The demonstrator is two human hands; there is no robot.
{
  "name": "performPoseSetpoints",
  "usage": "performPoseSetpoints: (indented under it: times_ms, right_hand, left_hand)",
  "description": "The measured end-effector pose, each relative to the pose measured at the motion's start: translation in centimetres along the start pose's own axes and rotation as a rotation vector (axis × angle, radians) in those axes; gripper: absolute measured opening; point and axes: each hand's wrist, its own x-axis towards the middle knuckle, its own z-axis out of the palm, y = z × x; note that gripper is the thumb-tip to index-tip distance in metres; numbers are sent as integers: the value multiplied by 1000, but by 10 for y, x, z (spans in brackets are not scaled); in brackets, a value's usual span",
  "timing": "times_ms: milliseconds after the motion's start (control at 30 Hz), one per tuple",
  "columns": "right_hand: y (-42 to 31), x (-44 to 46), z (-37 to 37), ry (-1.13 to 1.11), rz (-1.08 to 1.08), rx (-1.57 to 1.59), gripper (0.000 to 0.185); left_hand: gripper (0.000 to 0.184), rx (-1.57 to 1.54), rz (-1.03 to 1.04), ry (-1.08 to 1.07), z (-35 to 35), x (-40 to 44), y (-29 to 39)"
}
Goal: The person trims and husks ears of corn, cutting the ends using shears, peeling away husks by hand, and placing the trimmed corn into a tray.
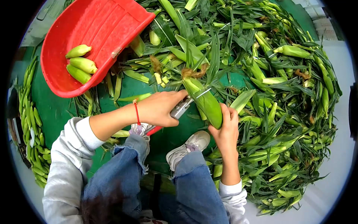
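Observation:
My left hand (pixel 159 107), with a red string bracelet at the wrist, is closed around pruning shears (pixel 180 109) with a metal head and a red handle end. A thin bright blade reaches across an ear of corn (pixel 206 104) in its green husk, below the brown silk. My right hand (pixel 228 128) grips the lower end of that ear from the right, so the ear tilts with its silk end pointing away from me. Whether the blade has cut into the husk, I cannot tell.
A red plastic scoop (pixel 95 35) holds several trimmed ears (pixel 82 65) at upper left. A big heap of unhusked corn and leaves (pixel 276 123) curves along the right and far side. More ears (pixel 31 127) line the left edge. My shoes (pixel 188 149) rest on the green floor (pixel 164 145).

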Motion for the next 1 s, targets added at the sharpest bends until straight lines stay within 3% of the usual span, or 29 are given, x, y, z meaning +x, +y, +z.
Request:
performPoseSetpoints:
  times_ms: [67,133,167,200,233,267,333,400,433,467,533,600,633,733,767,867,900,1000]
  right_hand:
    - [6,3,-4,-95,65,98,74]
    - [20,5,0,-148,24,260,73]
    - [28,5,2,-219,45,337,73]
    - [31,2,10,-261,138,634,73]
    - [33,-2,18,-304,236,930,72]
    - [35,-4,23,-345,328,1225,72]
    - [25,-3,28,-519,364,1573,65]
    - [24,-2,45,-691,430,1759,67]
    - [20,-3,45,-741,425,1709,67]
    - [14,-4,43,-789,417,1658,69]
    - [4,-8,40,-801,387,1583,73]
    - [1,-8,37,-736,331,1525,73]
    - [4,-7,38,-710,316,1559,71]
    - [11,0,40,-663,358,1680,73]
    - [10,2,40,-625,384,1702,73]
    - [2,8,33,-393,264,1335,69]
    - [3,10,38,-230,114,1017,66]
    - [-7,9,26,-240,-41,422,66]
  left_hand:
    - [57,1,-64,-37,-5,-5,1]
    - [50,-75,-140,165,-1,-8,-24]
    - [49,-275,-284,109,-2,-12,-34]
    - [48,-473,-428,47,-5,-16,-39]
    - [52,-687,-371,-7,6,-23,-44]
    - [82,-860,-364,-133,14,-28,-45]
    - [86,-851,-122,-213,23,-25,-30]
    - [85,-764,-46,-91,19,-7,-8]
    - [84,-720,-4,-28,16,2,0]
    - [73,-591,53,203,24,15,-16]
    - [60,-1136,-208,410,-2,36,-19]
    - [53,-1102,-195,530,-24,33,-16]
    - [55,-1020,-286,458,-33,23,-5]
    - [58,-1087,-213,360,-12,0,-6]
    - [59,-1037,-281,275,-7,-10,-3]
    - [49,-886,-259,279,21,-17,3]
    - [46,-1024,-234,351,18,-13,10]
    - [41,-1004,-155,517,6,5,11]
